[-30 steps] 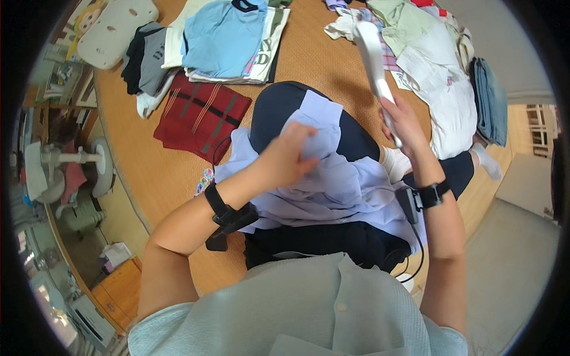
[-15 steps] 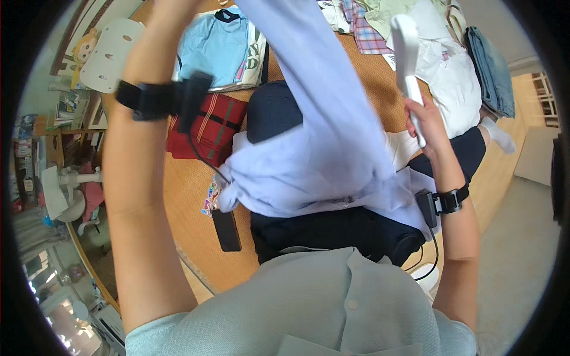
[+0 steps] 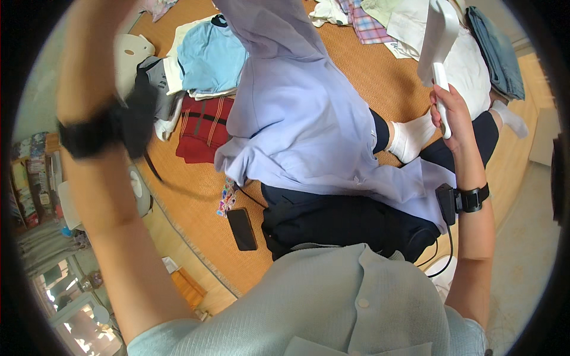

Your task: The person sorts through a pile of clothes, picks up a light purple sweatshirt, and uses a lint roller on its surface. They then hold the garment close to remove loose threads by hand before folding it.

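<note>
A lavender long-sleeved garment (image 3: 297, 118) lies draped across my lap, one end pulled up past the top edge. My left forearm (image 3: 113, 225) reaches up on the left and blurs toward the top; its hand is beyond the frame, so its hold is hidden. My right hand (image 3: 454, 113) is closed around the handle of a white lint brush (image 3: 438, 44) with a long flat head. The brush is raised to the right of the garment, apart from it, its head pointing up.
Folded clothes lie around me: a light blue top (image 3: 212, 56), a red plaid cloth (image 3: 202, 127), white garments (image 3: 457, 77) and folded jeans (image 3: 496, 50). A phone (image 3: 242, 229) rests left of my lap on the woven mat (image 3: 196, 210). Cables hang from both wrist devices.
My left arm has swung left and the garment's raised part has spread wider and shifted left, uncovering my sock. My right hand with the lint brush has moved right, its head turned broader.
</note>
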The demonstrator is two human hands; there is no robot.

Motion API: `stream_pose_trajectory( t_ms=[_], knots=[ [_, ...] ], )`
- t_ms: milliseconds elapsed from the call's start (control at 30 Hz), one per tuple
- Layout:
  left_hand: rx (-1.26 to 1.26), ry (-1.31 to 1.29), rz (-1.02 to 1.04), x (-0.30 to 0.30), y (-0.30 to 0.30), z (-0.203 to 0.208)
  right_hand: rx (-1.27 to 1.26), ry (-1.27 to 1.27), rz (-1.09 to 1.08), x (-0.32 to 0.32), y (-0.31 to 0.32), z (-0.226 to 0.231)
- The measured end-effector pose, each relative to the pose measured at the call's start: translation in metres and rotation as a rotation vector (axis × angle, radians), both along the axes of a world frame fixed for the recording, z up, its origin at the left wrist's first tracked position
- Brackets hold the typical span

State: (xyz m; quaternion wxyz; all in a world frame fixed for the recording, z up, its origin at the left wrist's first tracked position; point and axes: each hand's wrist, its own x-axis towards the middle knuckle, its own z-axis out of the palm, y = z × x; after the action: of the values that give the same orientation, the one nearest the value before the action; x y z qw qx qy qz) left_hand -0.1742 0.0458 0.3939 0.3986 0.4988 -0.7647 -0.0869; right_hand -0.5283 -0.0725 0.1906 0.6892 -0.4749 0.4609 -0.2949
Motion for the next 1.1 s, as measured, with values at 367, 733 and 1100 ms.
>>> stream_pose_trajectory(
  t_ms=[367,733,1100],
  knots=[
    [0.999,-0.098,-0.245,-0.064,0.136,-0.177,-0.102,0.244,0.299,0.042,0.022,-0.014],
    [1.102,-0.037,-0.246,-0.069,0.158,-0.143,-0.802,0.584,0.736,0.076,0.104,-0.075],
    [0.495,-0.168,0.35,-0.011,0.021,-0.218,-0.649,0.811,1.178,-0.04,0.119,-0.025]
  ],
)
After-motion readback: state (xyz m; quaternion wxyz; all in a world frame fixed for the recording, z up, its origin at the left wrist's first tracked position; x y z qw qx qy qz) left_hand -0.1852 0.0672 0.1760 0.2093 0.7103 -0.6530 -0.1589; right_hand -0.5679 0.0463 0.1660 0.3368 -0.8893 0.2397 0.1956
